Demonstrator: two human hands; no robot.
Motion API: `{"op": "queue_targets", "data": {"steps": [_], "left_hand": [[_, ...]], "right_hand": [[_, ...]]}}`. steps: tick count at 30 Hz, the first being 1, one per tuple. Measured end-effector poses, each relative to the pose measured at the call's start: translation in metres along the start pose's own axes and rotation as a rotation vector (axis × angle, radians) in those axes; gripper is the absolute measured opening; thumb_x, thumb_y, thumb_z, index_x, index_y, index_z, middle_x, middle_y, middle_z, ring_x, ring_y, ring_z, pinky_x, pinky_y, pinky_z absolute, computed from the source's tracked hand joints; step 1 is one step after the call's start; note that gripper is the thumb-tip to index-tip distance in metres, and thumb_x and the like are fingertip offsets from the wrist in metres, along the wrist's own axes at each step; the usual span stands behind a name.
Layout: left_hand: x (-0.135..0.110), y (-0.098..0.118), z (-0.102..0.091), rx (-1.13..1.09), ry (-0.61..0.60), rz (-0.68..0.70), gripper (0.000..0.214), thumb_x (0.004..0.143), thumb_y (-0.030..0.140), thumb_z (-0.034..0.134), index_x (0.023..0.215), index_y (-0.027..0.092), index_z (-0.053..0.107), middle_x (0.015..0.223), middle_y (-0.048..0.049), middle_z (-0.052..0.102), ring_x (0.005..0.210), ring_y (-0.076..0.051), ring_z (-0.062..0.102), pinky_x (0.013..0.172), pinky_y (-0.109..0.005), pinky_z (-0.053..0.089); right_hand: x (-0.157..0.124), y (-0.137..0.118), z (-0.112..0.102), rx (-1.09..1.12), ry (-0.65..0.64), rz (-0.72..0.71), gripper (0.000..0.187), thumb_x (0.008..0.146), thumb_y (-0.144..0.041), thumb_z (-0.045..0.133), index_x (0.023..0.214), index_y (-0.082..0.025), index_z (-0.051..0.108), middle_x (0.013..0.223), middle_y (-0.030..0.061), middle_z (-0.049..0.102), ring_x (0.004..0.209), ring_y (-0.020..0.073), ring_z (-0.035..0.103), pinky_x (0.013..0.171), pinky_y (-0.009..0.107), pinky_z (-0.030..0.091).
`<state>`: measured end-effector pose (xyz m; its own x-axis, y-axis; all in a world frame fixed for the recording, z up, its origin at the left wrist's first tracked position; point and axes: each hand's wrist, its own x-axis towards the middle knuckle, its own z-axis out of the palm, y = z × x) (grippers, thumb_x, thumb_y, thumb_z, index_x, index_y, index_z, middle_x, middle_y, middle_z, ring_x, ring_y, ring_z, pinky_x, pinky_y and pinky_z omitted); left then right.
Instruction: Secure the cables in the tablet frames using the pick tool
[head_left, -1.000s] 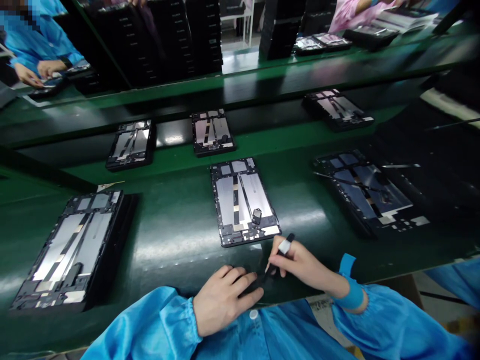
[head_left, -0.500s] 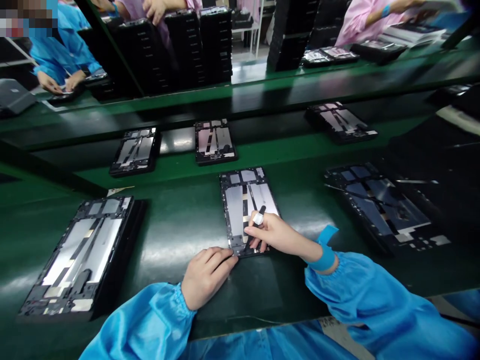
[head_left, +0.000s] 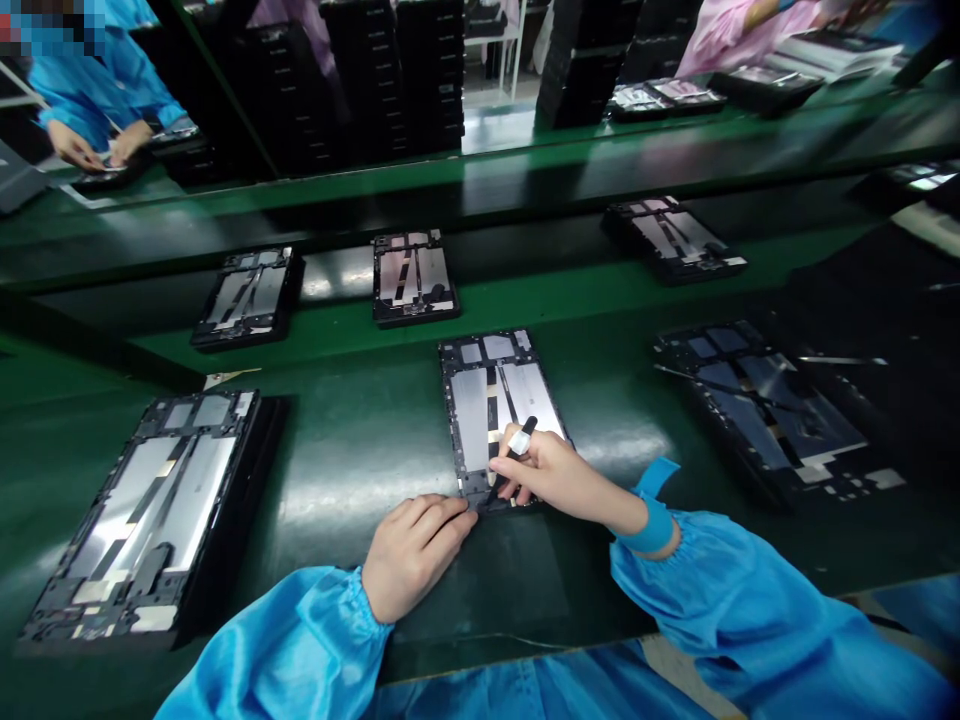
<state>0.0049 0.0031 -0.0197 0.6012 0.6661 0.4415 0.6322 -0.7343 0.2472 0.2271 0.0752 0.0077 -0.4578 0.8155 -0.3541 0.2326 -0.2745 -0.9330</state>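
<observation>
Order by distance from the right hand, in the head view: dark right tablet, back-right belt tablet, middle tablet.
1. The middle tablet, under the right hand.
2. The dark right tablet, to its right.
3. The back-right belt tablet, farther back.

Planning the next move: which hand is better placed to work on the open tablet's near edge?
Right, probably: the right hand grips a black tool, tip at the near edge of the tablet; the left hand only rests fingertips by its corner.
</observation>
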Motion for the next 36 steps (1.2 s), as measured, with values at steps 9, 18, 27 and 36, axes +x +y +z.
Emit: {"op": "queue_targets", "data": {"steps": [9,18,27,36], "left_hand": [[-0.003,-0.001,0.001,-0.002,0.004,-0.016,0.020,0.096,0.017,0.053,0.114,0.017,0.062,0.106,-0.0068,0.070,0.093,-0.018,0.063,0.082,-0.031,0.053],[0.000,0.000,0.000,0.000,0.016,-0.003,0.019,0.095,0.015,0.055,0.112,0.016,0.062,0.105,-0.0067,0.070,0.092,-0.018,0.063,0.081,-0.031,0.053],[-0.001,0.001,-0.001,0.047,-0.014,0.024,0.024,0.097,0.014,0.052,0.118,0.016,0.061,0.109,-0.0073,0.068,0.095,-0.019,0.061,0.081,-0.032,0.050],[0.005,0.000,-0.010,0.170,-0.146,0.095,0.035,0.103,0.013,0.031,0.125,0.017,0.057,0.111,-0.0088,0.066,0.095,-0.020,0.059,0.074,-0.032,0.050]], "right_hand": [[-0.001,-0.003,-0.001,-0.004,-0.015,0.001,0.029,0.083,-0.044,0.067,0.079,-0.019,0.054,0.060,-0.0005,0.065,0.058,0.0167,0.071,0.046,0.021,0.055],[-0.002,-0.004,0.000,-0.018,-0.007,-0.003,0.029,0.082,-0.043,0.067,0.078,-0.019,0.054,0.060,-0.0009,0.062,0.063,0.0182,0.072,0.047,0.021,0.055],[-0.002,-0.002,0.001,-0.035,0.001,-0.007,0.024,0.083,-0.039,0.067,0.079,-0.019,0.055,0.060,-0.0013,0.063,0.064,0.0191,0.073,0.048,0.022,0.056],[-0.012,0.001,-0.013,-0.022,0.111,-0.019,0.022,0.087,-0.039,0.061,0.080,-0.020,0.052,0.064,0.0000,0.065,0.064,0.0189,0.073,0.049,0.023,0.057]]}}
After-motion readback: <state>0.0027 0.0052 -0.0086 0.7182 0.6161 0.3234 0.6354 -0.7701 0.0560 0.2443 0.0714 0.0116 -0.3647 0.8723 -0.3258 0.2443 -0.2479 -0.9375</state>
